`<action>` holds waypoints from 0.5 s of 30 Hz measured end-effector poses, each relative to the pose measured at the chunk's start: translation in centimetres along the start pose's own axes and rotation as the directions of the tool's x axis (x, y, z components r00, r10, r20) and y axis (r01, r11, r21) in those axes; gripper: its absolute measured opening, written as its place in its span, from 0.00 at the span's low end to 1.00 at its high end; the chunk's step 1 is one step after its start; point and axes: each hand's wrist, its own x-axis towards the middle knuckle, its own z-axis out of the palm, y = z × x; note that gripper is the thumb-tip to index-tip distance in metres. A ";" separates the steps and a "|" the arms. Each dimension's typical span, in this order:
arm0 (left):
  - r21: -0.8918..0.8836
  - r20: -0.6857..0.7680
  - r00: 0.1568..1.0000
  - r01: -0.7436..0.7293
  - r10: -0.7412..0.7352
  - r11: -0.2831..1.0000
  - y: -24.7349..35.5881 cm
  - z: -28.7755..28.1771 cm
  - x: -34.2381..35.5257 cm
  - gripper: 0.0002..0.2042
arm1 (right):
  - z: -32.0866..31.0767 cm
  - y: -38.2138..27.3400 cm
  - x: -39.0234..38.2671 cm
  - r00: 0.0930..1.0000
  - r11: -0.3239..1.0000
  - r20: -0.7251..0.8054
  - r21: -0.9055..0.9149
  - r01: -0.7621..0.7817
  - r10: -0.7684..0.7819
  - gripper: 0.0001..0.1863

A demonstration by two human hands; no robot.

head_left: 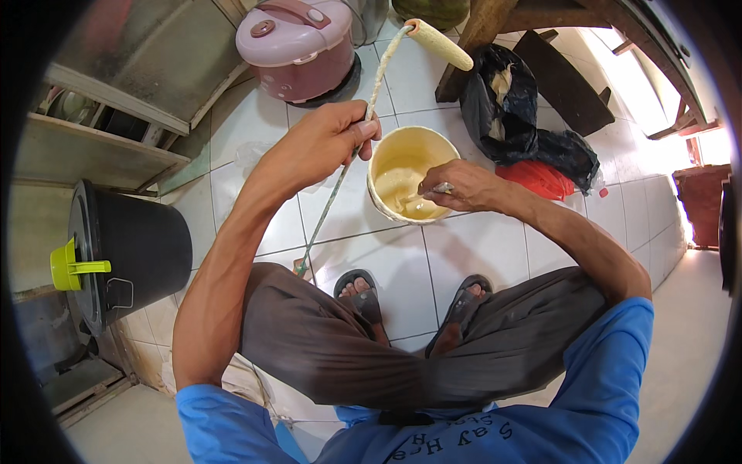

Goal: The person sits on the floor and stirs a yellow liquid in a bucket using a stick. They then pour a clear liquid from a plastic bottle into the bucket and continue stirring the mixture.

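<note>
My left hand [345, 139] is closed round the thin metal rod of a paint roller [440, 46]. The cream roller sleeve points up and away, and the long rod slants down toward my left knee. At the middle stands a pale yellow bucket [374, 182] with some cream paint [402, 179] in it. Over the bucket's right side my right hand [464, 185] grips a slim tool [443, 188], its lower end down in the bucket. My fingers and the paint hide most of that tool, so its kind does not show.
A pink rice cooker [297, 58] stands at the back left. To the left are a black lidded bin [143, 247] with a lime-green scoop [71, 267] on it, and a glass-fronted cabinet [147, 62]. Black plastic bags [502, 100] and a red bag [537, 179] lie right of the bucket.
</note>
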 end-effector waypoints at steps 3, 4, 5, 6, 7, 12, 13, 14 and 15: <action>0.022 0.011 1.000 0.017 -0.018 1.000 0.1 0.2 0.1 0.11 | -0.7 2.0 0.1 0.992 0.997 -0.109 -0.013 -0.070 0.068 0.12; 0.024 0.012 1.000 0.025 -0.026 0.999 0.2 0.2 0.0 0.11 | -1.3 2.6 -0.1 0.985 0.999 -0.171 -0.022 -0.040 0.036 0.12; 0.026 0.013 0.999 0.033 -0.033 0.999 0.2 0.1 0.0 0.11 | -1.4 3.0 -0.5 0.980 0.997 -0.191 -0.049 -0.068 0.057 0.12; 0.015 0.010 0.999 0.031 -0.031 0.999 0.0 0.1 0.0 0.11 | -1.4 3.0 -0.7 0.974 0.993 -0.212 -0.073 -0.093 0.076 0.11; 0.004 0.007 1.000 0.029 -0.029 1.000 -0.3 0.1 0.0 0.11 | -1.4 2.8 -0.8 0.968 0.988 -0.234 -0.097 -0.119 0.094 0.11; 0.013 0.007 1.000 0.008 -0.008 1.000 0.0 0.2 0.0 0.11 | 0.4 0.0 -0.3 0.997 0.997 0.004 -0.001 -0.072 0.072 0.12; 0.003 0.016 1.000 0.014 -0.014 1.000 0.1 0.3 0.0 0.11 | 0.5 -0.2 -0.1 0.998 0.998 0.020 0.017 -0.062 0.061 0.12; -0.006 0.025 0.999 0.019 -0.019 1.000 0.1 0.3 0.0 0.11 | 0.5 -0.4 0.1 0.998 0.998 0.035 0.036 -0.052 0.051 0.12; -0.001 0.022 1.000 0.023 -0.023 1.000 0.2 0.3 0.0 0.11 | 0.5 -0.4 0.2 0.998 0.998 0.051 0.054 -0.043 0.040 0.12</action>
